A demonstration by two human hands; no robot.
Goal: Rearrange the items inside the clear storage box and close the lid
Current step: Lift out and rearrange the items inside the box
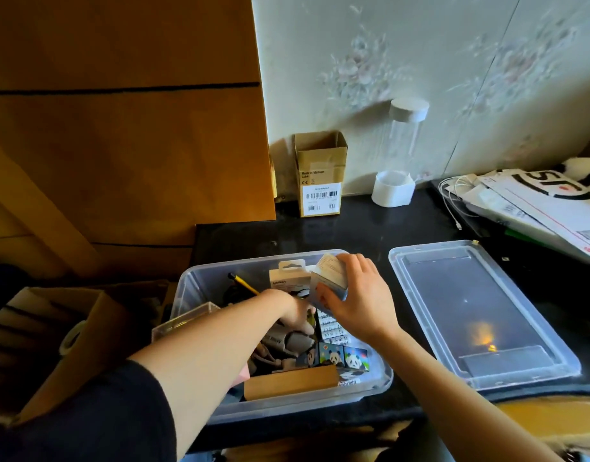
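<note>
The clear storage box [200, 281] stands open on the black counter, packed with items: a yellow pencil [244, 284], a white hang-tab package [288, 276], panda-printed boxes [340, 356] and a brown cardboard piece [292, 381]. My right hand [357, 295] grips a small grey-blue carton [330, 278] over the box's far right corner. My left hand [295, 310] reaches down among the items in the middle; its fingers are partly hidden, so what they hold is unclear. The clear lid [480, 311] lies flat to the right of the box.
A small cardboard box [320, 175] and a clear bottle with white cap [398, 155] stand against the wall. Papers and a white cable [527, 201] lie at the right. An open brown carton [70, 328] sits left of the storage box.
</note>
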